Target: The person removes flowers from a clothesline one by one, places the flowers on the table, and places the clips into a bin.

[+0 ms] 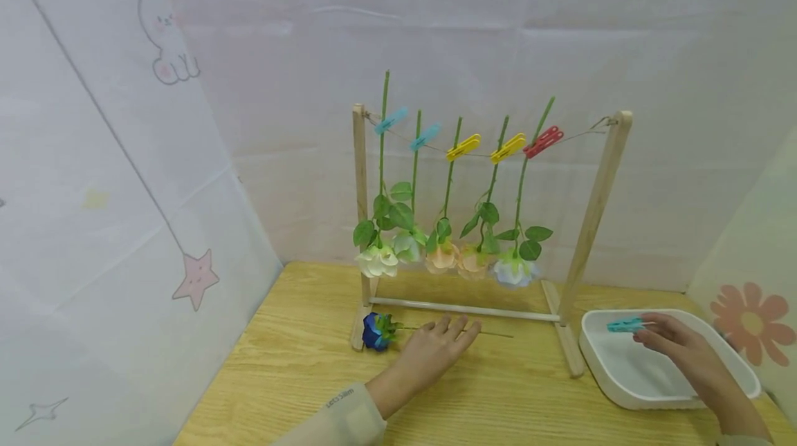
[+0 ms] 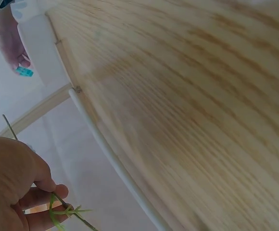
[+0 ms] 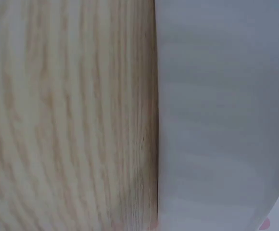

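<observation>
Near the rack's left foot is a blue artificial rose (image 1: 376,332), its thin stem pointing right. My left hand (image 1: 432,355) pinches this stem between thumb and fingers, as the left wrist view shows at the stem (image 2: 62,201). Over the white tray, my right hand (image 1: 688,352) grips a turquoise clothespin (image 1: 625,325) by one end. Several flowers hang head down from the rack's string: a cream one (image 1: 378,261), a pale green one, two peach ones and a pale lilac one (image 1: 514,271). The right wrist view shows neither the right hand's fingers nor the clothespin.
The wooden rack (image 1: 591,225) stands toward the back of the table (image 1: 299,363), with a white bar (image 1: 467,309) low across it. Blue, yellow and red clothespins (image 1: 544,142) hold the stems. A white tray (image 1: 647,401) sits at the right.
</observation>
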The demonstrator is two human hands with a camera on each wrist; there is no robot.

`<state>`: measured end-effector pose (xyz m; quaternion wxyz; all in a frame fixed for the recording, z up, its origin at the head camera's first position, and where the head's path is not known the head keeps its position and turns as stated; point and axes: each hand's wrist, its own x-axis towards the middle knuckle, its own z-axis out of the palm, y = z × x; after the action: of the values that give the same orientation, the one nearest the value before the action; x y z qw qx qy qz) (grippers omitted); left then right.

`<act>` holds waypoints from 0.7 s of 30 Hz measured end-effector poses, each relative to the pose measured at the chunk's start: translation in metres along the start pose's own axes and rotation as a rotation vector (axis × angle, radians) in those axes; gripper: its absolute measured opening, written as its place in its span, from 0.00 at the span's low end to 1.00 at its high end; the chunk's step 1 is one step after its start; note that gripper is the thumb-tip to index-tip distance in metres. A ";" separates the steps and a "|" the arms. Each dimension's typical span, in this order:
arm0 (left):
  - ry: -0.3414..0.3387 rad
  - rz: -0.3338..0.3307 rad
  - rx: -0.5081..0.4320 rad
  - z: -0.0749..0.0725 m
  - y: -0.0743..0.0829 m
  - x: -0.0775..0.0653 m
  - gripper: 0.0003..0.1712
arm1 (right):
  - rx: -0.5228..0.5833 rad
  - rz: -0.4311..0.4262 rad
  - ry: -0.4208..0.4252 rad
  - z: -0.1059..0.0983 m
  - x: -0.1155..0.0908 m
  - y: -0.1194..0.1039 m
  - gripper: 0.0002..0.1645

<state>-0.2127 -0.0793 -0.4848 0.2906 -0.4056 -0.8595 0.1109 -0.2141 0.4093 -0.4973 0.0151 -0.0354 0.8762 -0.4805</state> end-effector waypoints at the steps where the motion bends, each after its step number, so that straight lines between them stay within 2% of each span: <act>1: -0.006 0.002 0.000 0.001 0.000 0.000 0.38 | -0.012 0.015 -0.008 0.000 0.002 0.000 0.25; 9: -0.050 0.015 -0.001 0.006 0.002 0.001 0.38 | 0.014 -0.022 -0.046 0.004 0.012 0.006 0.19; 12: -0.072 0.015 -0.004 0.006 0.003 0.001 0.39 | -0.042 -0.005 -0.078 0.006 0.018 0.008 0.23; 16: -0.077 0.020 0.001 0.006 0.004 0.002 0.37 | -0.132 0.062 -0.137 0.007 0.023 0.007 0.32; 21: -0.068 0.027 0.010 0.005 0.004 0.003 0.35 | -0.206 0.065 -0.192 0.008 0.026 0.004 0.32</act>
<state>-0.2143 -0.0743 -0.4898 0.2616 -0.4116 -0.8628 0.1331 -0.2395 0.4031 -0.5048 0.1107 -0.0539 0.9161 -0.3816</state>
